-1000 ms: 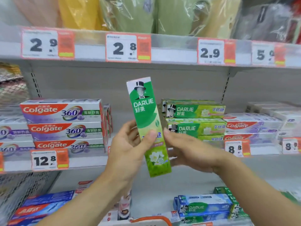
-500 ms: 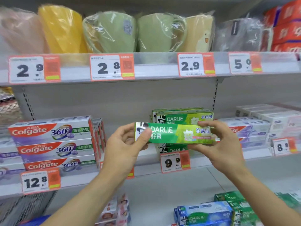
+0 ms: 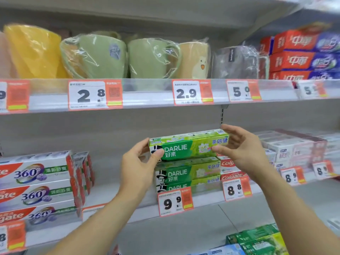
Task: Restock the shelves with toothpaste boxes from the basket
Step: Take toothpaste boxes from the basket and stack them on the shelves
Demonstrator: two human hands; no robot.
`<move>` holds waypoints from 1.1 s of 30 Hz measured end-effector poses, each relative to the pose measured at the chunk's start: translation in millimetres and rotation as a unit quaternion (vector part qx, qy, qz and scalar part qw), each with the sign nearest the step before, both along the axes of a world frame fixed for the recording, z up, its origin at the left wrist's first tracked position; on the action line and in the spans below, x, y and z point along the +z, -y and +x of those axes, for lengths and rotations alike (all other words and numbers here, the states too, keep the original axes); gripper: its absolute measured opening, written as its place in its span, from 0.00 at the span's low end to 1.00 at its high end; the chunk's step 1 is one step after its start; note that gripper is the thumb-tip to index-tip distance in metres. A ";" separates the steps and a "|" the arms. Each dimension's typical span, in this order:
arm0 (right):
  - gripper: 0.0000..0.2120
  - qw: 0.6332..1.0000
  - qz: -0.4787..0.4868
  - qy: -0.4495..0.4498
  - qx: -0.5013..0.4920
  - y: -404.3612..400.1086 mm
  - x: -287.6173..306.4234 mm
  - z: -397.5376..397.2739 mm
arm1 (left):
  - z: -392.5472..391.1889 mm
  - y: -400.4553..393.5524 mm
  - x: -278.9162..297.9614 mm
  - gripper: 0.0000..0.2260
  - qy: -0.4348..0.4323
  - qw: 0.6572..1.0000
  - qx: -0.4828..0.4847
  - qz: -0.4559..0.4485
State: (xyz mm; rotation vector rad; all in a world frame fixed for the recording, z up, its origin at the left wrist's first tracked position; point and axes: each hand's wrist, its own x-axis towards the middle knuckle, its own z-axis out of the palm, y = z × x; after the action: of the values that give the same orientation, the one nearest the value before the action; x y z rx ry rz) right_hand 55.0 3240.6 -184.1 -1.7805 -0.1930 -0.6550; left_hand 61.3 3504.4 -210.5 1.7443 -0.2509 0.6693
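Above the Darlie stack, both the left hand and the right hand pinch the green Darlie box by its ends. Risk: an off-square release could topple it off the stack.

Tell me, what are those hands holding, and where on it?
A long green cardboard Darlie toothpaste box, held level: left hand pinches its left end, right hand its right end.
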 end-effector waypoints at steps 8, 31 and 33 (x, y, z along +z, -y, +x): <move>0.51 0.966 -0.235 -0.110 -0.019 -0.9 -21.6 21.7 | 15.0 14.0 -22.6 0.30 -0.081 0.990 -0.037 0.107; 0.59 0.929 -0.331 -0.157 0.049 6.9 -3.9 63.8 | 53.9 1.7 -37.4 0.38 -0.133 0.962 -0.213 0.105; 0.57 0.928 -0.335 -0.155 0.044 6.3 -4.3 62.6 | 53.5 2.8 -39.0 0.37 -0.119 0.965 -0.210 0.100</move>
State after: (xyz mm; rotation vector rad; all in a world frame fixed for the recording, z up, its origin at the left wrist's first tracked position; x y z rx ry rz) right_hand 117.6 3234.3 -188.4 -2.4875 -0.3023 -0.2351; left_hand 114.9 3501.6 -249.5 1.8653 -0.5181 0.1272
